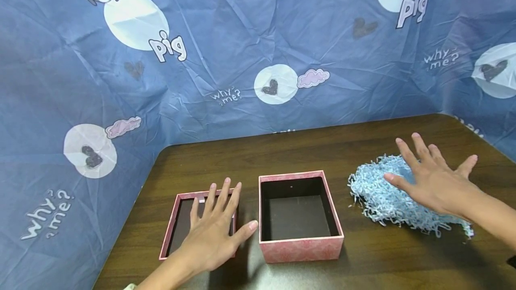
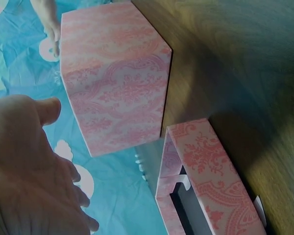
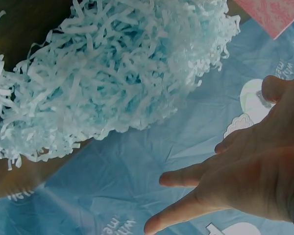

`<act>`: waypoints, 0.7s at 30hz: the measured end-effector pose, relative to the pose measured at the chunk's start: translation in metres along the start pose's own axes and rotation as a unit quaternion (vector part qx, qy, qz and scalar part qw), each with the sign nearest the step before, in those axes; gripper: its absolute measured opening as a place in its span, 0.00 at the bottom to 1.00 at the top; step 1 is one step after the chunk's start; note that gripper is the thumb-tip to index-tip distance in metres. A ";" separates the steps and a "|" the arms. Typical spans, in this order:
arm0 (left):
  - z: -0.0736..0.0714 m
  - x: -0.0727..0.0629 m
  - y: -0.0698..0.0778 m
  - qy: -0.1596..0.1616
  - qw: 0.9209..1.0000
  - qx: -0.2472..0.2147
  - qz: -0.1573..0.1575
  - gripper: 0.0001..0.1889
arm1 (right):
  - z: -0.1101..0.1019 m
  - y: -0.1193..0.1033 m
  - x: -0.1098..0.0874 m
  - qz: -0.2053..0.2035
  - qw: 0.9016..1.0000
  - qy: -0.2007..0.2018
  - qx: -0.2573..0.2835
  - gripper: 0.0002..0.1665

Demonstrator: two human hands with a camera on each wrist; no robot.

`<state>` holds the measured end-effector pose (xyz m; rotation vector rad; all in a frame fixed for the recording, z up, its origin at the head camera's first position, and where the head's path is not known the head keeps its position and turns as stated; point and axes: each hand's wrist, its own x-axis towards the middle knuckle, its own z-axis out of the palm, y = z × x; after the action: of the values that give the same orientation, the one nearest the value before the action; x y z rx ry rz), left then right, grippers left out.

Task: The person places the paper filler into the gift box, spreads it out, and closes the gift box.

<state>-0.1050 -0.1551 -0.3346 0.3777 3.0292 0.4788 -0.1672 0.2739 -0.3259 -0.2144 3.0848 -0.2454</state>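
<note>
On the table (image 1: 282, 151) there was one open pink box (image 1: 300, 216), one pink lid (image 1: 177, 225) lying upturned, and one heap of pale blue paper shreds (image 1: 383, 196); two bare hands, the left hand (image 1: 213, 232) and the right hand (image 1: 433, 178), showed above them

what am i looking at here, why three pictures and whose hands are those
No machine here: a person wears three cameras. The big picture comes from the head, looking down at a brown table. The other two come from the wrists, so each shows one hand close up. On the table stand an open pink box, its lid lying upturned beside it, and a heap of blue shredded paper. The left hand hovers spread over the lid; the right hand hovers spread over the paper. Neither holds anything.
</note>
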 end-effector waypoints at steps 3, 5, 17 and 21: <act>0.000 -0.001 0.002 -0.005 1.000 -0.003 0.002 0.45 | -0.002 0.004 0.002 0.006 1.000 -0.005 0.000 0.55; 0.001 -0.002 0.003 -0.007 1.000 -0.010 0.004 0.45 | -0.002 0.007 0.003 0.008 1.000 -0.008 -0.002 0.56; 0.002 -0.007 0.014 -0.024 0.999 -0.033 0.015 0.45 | 0.003 0.020 0.004 0.012 1.000 -0.017 -0.013 0.56; 0.004 -0.007 0.016 -0.030 0.998 -0.045 0.019 0.45 | 0.005 0.024 0.004 0.011 0.999 -0.026 -0.017 0.57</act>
<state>-0.0946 -0.1410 -0.3332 0.4377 2.9341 0.5929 -0.1736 0.2957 -0.3349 -0.1854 3.0390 -0.1847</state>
